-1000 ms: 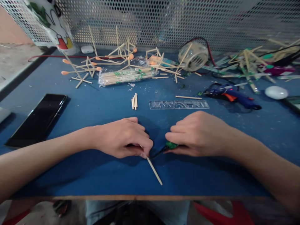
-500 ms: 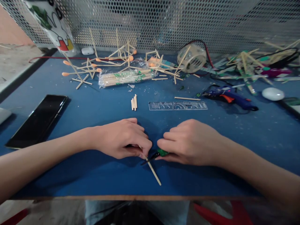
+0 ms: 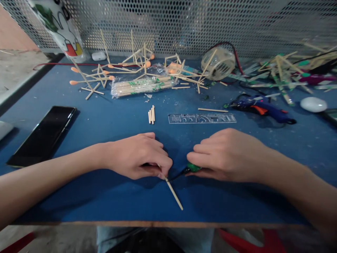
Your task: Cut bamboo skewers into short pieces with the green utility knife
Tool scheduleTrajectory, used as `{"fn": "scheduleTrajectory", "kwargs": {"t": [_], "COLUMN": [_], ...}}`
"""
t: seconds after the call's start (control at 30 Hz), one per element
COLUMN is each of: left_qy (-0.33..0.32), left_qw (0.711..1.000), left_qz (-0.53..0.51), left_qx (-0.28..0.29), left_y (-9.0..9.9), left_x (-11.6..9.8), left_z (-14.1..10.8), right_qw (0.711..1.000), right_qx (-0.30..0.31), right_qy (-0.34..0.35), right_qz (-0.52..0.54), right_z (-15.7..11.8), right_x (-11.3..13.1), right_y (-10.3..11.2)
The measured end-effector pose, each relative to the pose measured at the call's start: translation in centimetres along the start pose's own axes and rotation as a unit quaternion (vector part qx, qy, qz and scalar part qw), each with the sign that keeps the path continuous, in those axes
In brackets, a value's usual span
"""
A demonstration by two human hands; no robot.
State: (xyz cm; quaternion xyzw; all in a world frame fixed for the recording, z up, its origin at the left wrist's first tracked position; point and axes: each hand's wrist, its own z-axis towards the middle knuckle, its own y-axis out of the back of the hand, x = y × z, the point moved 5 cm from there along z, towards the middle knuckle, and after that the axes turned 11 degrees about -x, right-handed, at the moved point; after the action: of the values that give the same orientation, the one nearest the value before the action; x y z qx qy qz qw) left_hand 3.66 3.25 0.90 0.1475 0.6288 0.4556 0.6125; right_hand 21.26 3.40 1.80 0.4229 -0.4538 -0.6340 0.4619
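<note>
Pinched in the fingers of my left hand [image 3: 147, 156] is a thin wooden stick [image 3: 174, 195], whose free end slants down toward the table's front edge. My right hand [image 3: 223, 156] is closed round the green handle of a small dark-bladed knife [image 3: 193, 168]. The blade's tip reaches the stick just beside my left fingertips. Most of the handle is hidden in my right hand. Beyond my hands lie several short cut sticks [image 3: 151, 115] side by side, and a clear plastic ruler [image 3: 202, 118] with a single stick [image 3: 213, 110] behind it.
A black phone [image 3: 43, 135] lies at the left. Farther back are a plastic-wrapped bundle of sticks [image 3: 142, 86], stick structures with orange tips [image 3: 100, 75], and a clear round plastic part [image 3: 218, 64]. A blue glue gun [image 3: 263, 108] and a white oval object [image 3: 313, 104] are at the right.
My right hand has moved right with the knife, drawing the blade back so only its tip is by the stick. My left hand has barely moved and still holds the stick.
</note>
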Motion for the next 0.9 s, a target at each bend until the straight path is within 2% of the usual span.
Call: {"fn": "scheduleTrajectory", "kwargs": {"t": [0.17, 0.33, 0.6, 0.9], "left_qy": [0.004, 0.007, 0.006, 0.013], "left_qw": [1.0, 1.0, 1.0, 1.0], "left_qz": [-0.007, -0.002, -0.01, -0.019], "left_qx": [0.001, 0.001, -0.008, -0.008], "left_y": [0.0, 0.0, 0.1, 0.2], "left_x": [0.0, 0.0, -0.1, -0.1], "left_z": [0.0, -0.1, -0.1, -0.1], "right_qw": [0.999, 0.999, 0.999, 0.999], "right_qx": [0.005, -0.029, -0.029, -0.036], "right_qy": [-0.001, -0.017, -0.021, -0.024], "right_qz": [-0.033, 0.01, 0.034, 0.02], "right_z": [-0.8, -1.0, -0.6, -0.9], "right_x": [-1.1, -1.8, -0.8, -1.2], "right_y": [0.4, 0.5, -0.2, -0.4]}}
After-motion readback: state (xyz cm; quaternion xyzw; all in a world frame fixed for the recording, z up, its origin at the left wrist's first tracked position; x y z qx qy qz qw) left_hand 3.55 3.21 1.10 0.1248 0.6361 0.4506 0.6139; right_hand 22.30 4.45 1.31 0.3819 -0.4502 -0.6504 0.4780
